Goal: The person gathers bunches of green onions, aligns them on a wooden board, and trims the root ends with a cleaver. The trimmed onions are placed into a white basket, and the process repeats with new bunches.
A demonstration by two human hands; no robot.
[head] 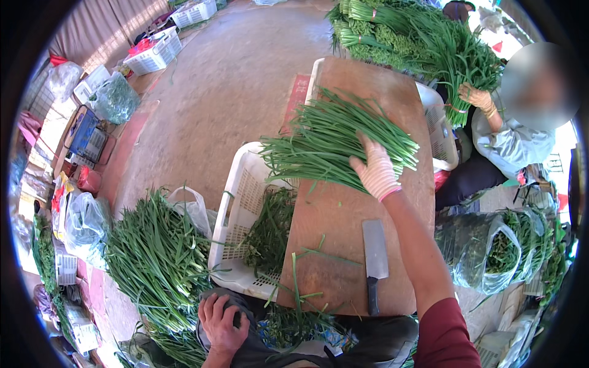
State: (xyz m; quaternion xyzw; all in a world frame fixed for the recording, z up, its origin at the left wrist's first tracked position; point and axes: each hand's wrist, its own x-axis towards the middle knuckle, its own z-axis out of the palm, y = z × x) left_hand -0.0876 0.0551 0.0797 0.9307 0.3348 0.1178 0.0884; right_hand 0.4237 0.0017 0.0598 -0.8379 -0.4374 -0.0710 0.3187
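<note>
My right hand point(373, 166), in a pale striped glove, lies on a loose pile of garlic chives point(326, 138) with its thumb apart; its fingers are not closed around the stems. The pale stem ends face right and the leaf tips hang past the left edge of the wooden board point(331, 207). My bare left hand point(223, 322) rests on my left knee, fingers loosely bent and apart, holding nothing. On the near part of the board lies a cleaver point(376, 257), its black handle towards me. Loose chive leaves point(329, 257) are scattered beside it.
A white plastic crate point(232, 193) under the board's left side holds green trimmings point(271, 225). A large heap of chives point(156, 257) stands left. Across the board, another person's gloved hand point(477, 97) grips a banded bunch. Stacked bundles point(382, 34) stand behind; a filled plastic bag point(497, 248) lies right.
</note>
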